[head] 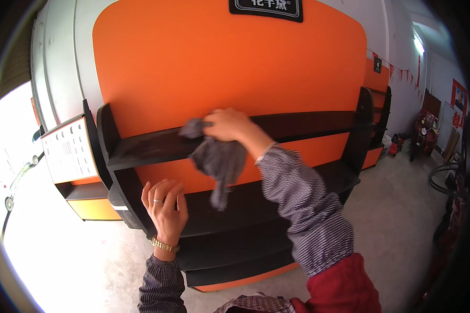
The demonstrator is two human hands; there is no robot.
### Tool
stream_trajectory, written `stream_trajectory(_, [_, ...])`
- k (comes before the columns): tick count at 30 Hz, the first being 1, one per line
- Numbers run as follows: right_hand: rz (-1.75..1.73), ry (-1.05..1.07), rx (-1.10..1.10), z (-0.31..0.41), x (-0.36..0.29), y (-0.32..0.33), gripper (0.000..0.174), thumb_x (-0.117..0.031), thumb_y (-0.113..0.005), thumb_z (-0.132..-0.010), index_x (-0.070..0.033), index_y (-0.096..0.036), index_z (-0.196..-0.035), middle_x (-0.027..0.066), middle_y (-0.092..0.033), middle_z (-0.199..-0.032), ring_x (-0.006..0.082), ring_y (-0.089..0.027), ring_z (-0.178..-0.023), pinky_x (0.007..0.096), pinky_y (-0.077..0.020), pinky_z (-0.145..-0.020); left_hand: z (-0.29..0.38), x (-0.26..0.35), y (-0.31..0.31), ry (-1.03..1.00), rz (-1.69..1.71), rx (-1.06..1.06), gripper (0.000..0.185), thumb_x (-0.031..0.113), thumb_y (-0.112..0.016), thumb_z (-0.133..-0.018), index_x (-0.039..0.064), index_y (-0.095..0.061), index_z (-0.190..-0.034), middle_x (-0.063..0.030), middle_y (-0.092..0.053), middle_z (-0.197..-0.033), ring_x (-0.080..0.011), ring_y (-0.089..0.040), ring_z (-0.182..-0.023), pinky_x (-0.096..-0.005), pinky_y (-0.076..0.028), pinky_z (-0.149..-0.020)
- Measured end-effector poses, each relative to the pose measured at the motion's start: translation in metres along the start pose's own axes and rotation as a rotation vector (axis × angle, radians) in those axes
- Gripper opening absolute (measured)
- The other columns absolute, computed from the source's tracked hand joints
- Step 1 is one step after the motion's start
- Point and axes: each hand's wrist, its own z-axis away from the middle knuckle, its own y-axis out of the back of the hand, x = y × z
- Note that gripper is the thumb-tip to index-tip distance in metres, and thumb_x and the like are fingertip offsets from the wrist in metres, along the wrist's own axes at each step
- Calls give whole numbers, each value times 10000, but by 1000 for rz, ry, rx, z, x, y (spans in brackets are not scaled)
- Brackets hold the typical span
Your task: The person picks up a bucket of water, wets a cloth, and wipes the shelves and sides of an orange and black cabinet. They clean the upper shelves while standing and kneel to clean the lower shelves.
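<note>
My right hand (229,125) grips a grey cloth (221,158) on the top shelf (309,123) of an orange and black display rack. Part of the cloth bunches beside my fingers on the shelf; the rest hangs over its front edge, blurred. Lower and to the left, my left hand (165,207) is raised with nothing in it, fingers a little bent and apart. It wears a ring and a gold-coloured watch. Behind the shelf rises the rack's orange back panel (227,62). Below lie a second black shelf (243,211) and further black tiers.
A white panelled stand (72,150) adjoins the rack's left side, with a dark bin (125,211) between them. Another orange rack (376,105) stands beyond the right end. Farther right are a red motorcycle (423,131) and coiled black hose (446,178). Concrete floor (391,227) surrounds the rack.
</note>
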Motion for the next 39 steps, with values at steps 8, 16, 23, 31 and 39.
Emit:
stream_trajectory(8, [256,-649,21,108,230,55,549,-505,-444,-901,-244,-515,-1379,99,-403,-1480,383,-345,-1363,620,-274,-1070,17,23,-6,38,-39,-68,173,44,-682,-767,106,-685,-929,-29,-616,-1011,-225,-576,-1045,-467,-336,-1063])
stream_trajectory(16, [265,-844,36,126,263,56,549,-510,-493,-881,-220,-563,-1342,82,-436,-1442,381,-406,-1317,587,-345,-1041,39,-10,14,118,-104,-82,275,69,-661,-808,83,-655,-1082,-54,-612,-1090,-249,-567,-1067,-448,-333,-1050])
stream_trajectory(23, [253,-552,128,102,215,45,511,-510,-564,-845,-187,-652,-1230,104,-550,-1291,361,-510,-1205,485,-428,-991,36,-91,17,420,-101,232,437,109,-639,-853,65,-543,-1278,-135,-520,-1294,-312,-485,-1212,-433,-357,-1010])
stream_trajectory(31, [157,-186,92,12,-1,-1,413,-505,-576,-871,-200,-704,-1119,103,-596,-1155,317,-529,-1160,531,-361,-963,30,-146,8,455,132,150,595,76,-638,-827,66,-435,-1386,-166,-499,-1303,-322,-496,-1187,-445,-367,-1006])
stream_trajectory(39, [-123,225,145,-51,-120,-34,334,-350,-625,-880,-79,-690,-1065,110,-617,-1055,297,-597,-1023,425,-471,-855,26,-178,5,371,294,47,608,-5,-618,-805,66,-456,-1387,-157,-532,-1250,-305,-555,-1061,-408,-424,-950])
